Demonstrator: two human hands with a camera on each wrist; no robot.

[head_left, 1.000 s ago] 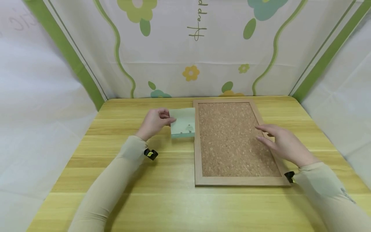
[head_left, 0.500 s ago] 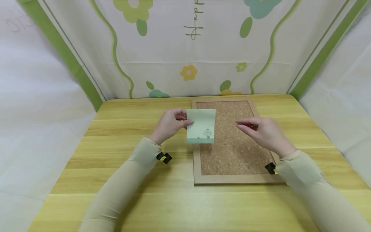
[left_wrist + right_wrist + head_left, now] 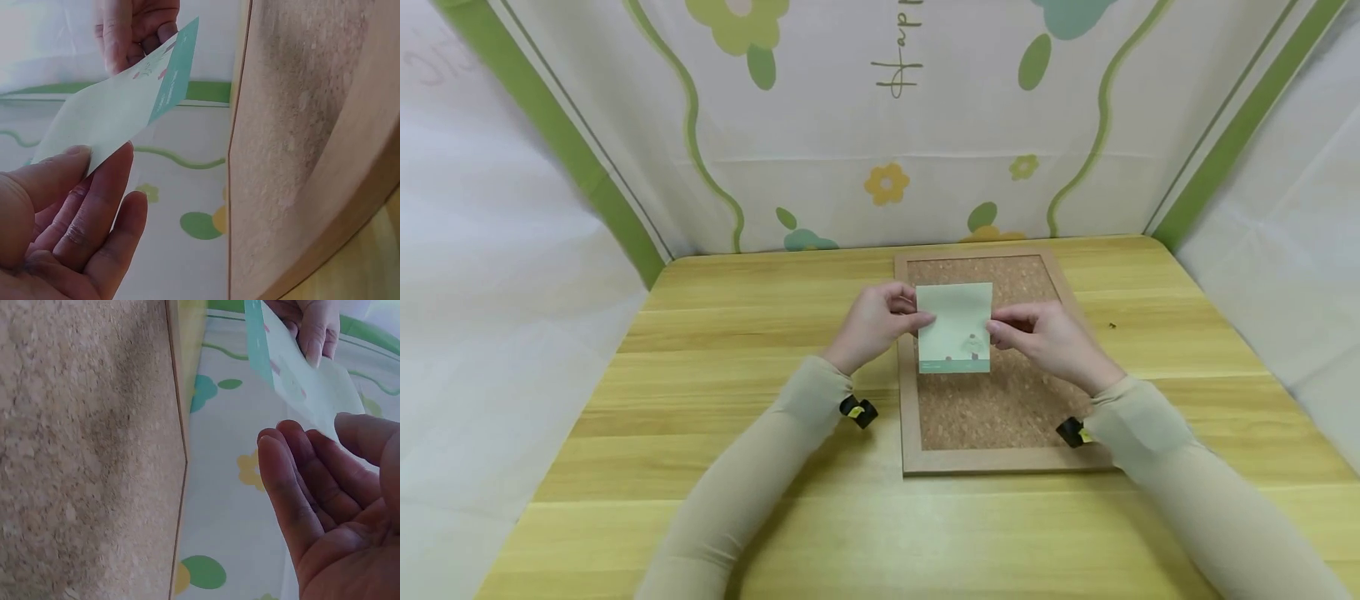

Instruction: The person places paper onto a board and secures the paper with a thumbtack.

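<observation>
A pale green sticky note (image 3: pixel 955 325) with a darker green band and a small printed picture hangs upright above the cork board (image 3: pixel 977 417). My left hand (image 3: pixel 880 321) pinches its left edge, thumb on the front face, as the left wrist view also shows. At the opposite edge, my right hand (image 3: pixel 1045 337) pinches the note between thumb and fingers. In the right wrist view, the right thumb (image 3: pixel 362 434) lies against the note's edge while the other fingers curl below it. The note is apart from the board.
The wood-framed board lies on a wood-grain table (image 3: pixel 760 433). A tiny dark speck (image 3: pixel 1112 325), too small to identify, is on the table right of the board. A white flower-printed cloth (image 3: pixel 820 125) stands behind the table.
My left hand has carried the note rightward from the board's left edge to over the cork. My right hand has moved left and taken hold of the note's right edge.
</observation>
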